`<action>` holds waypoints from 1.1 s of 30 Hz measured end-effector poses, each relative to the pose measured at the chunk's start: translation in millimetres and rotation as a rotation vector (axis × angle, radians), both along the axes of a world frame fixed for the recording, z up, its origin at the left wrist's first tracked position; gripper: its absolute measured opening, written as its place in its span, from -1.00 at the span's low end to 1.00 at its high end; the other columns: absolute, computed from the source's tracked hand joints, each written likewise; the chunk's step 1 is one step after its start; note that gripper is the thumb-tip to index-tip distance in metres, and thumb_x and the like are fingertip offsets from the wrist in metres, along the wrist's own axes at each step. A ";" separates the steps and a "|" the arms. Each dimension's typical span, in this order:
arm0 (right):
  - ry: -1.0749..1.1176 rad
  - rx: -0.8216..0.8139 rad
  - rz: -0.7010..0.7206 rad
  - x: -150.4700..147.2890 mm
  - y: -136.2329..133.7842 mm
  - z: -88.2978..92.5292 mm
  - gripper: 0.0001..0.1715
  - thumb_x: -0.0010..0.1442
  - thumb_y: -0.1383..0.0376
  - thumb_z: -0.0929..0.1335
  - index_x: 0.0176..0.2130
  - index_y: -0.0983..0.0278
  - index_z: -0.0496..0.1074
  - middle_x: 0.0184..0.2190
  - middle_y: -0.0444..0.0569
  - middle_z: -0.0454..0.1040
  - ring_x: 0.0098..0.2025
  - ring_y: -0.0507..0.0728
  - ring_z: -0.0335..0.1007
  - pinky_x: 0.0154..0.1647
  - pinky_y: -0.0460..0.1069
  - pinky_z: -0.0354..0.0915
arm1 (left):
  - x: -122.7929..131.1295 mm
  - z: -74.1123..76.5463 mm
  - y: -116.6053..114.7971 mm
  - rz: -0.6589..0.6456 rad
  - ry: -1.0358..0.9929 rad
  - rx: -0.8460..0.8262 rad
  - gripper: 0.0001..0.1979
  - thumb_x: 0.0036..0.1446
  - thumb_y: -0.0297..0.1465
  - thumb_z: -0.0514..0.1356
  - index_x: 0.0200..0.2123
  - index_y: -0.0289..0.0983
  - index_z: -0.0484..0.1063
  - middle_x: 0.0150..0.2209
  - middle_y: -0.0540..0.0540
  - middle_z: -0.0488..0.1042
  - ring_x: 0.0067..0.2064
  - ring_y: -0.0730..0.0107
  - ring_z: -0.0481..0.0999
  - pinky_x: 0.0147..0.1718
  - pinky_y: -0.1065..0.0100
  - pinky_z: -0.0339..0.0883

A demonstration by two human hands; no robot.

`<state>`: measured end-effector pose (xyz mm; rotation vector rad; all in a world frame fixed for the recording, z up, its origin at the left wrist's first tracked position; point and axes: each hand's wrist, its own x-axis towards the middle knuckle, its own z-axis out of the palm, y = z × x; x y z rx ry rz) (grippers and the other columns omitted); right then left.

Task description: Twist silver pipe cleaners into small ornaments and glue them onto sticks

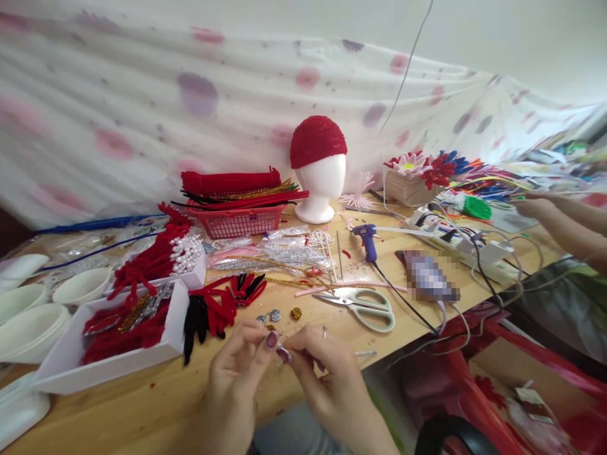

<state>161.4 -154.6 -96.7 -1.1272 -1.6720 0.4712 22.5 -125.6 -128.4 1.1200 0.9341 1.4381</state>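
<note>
My left hand (244,363) and my right hand (327,366) meet fingertip to fingertip over the front edge of the table (137,395). Both are closed in a pinch, and whatever lies between the fingers is too small and hidden to make out. Just beyond them are small silver coils (275,315) and a gold coil (296,313). Bundles of red pipe cleaners (222,306) and black pipe cleaners (195,322) lie to their left. Scissors with pale green handles (365,308) rest to the right, blades pointing left.
White trays (118,373) hold red pieces and pearl beads. Behind stand a red basket (237,221) and a foam head (320,183) in a red cap. A blue glue gun (366,240), cables and a power strip (493,268) lie right. Another person's hand (559,212) reaches in.
</note>
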 end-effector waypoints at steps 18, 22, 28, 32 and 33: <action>-0.504 -0.046 0.230 38.5 12.5 27.3 -0.70 0.34 0.44 0.25 -0.28 0.29 0.56 -0.44 -0.02 0.53 -0.39 0.10 0.42 -0.41 -0.04 0.16 | -35.9 31.8 18.9 -0.222 0.974 0.585 -0.78 0.16 -0.43 0.27 -0.54 -0.17 0.41 -0.51 0.09 0.49 -0.42 0.29 0.54 0.09 -0.08 0.31; -0.336 -0.039 0.205 35.7 9.7 22.8 -0.71 0.36 0.42 0.25 -0.29 0.30 0.54 -0.44 -0.02 0.53 -0.38 0.09 0.42 -0.38 -0.06 0.20 | -37.9 21.8 15.9 -0.159 0.795 0.490 -0.76 0.22 -0.36 0.26 -0.52 -0.16 0.44 -0.48 0.05 0.56 -0.40 0.30 0.58 -0.09 0.19 0.48; -0.112 -0.096 0.156 19.8 3.6 15.7 -0.77 0.32 0.45 0.27 -0.24 0.26 0.50 -0.43 -0.08 0.54 -0.42 0.04 0.40 -0.40 -0.11 0.23 | -31.6 7.7 8.0 0.005 0.608 0.344 -0.78 0.18 -0.20 0.32 -0.47 -0.13 0.52 -0.44 0.07 0.63 -0.38 0.30 0.64 0.10 0.15 0.45; -0.096 -0.092 0.163 16.0 1.6 13.9 -0.79 0.33 0.44 0.26 -0.27 0.26 0.46 -0.43 -0.07 0.55 -0.42 0.04 0.41 -0.40 -0.11 0.22 | -32.2 2.1 10.1 -0.074 0.661 0.326 -0.70 0.22 -0.17 0.28 -0.52 -0.15 0.50 -0.53 0.11 0.57 -0.46 0.34 0.60 0.22 0.00 0.33; -0.098 -0.080 0.149 16.5 1.4 13.8 -0.79 0.33 0.44 0.26 -0.28 0.26 0.46 -0.43 -0.07 0.54 -0.41 0.05 0.42 -0.40 -0.11 0.22 | -33.6 1.3 11.3 -0.093 0.701 0.362 -0.70 0.24 -0.19 0.27 -0.53 -0.15 0.49 -0.54 0.12 0.56 -0.48 0.35 0.59 0.23 -0.02 0.32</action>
